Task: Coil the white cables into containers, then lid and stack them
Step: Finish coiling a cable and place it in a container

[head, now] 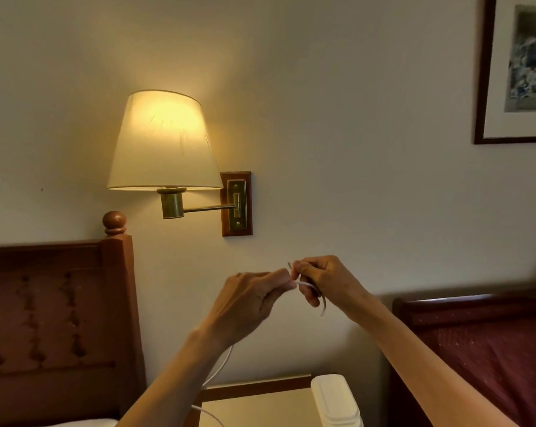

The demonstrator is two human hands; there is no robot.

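Both hands are raised in front of the wall, close together. My left hand (254, 297) pinches a thin white cable (303, 284) near its fingertips. The cable's slack (220, 368) hangs down behind the left forearm and runs to the nightstand. My right hand (325, 280) is closed around small loops of the same cable, which show dark in shadow under its fingers. A white lidded container stack (334, 399) stands on the nightstand at the bottom, below the right forearm.
A lit wall lamp (165, 143) on a brass arm hangs upper left. A dark wooden headboard (57, 303) is at left. Another red upholstered headboard (476, 334) is at right. The nightstand top (260, 408) lies between them. A framed picture (519, 69) hangs at upper right.
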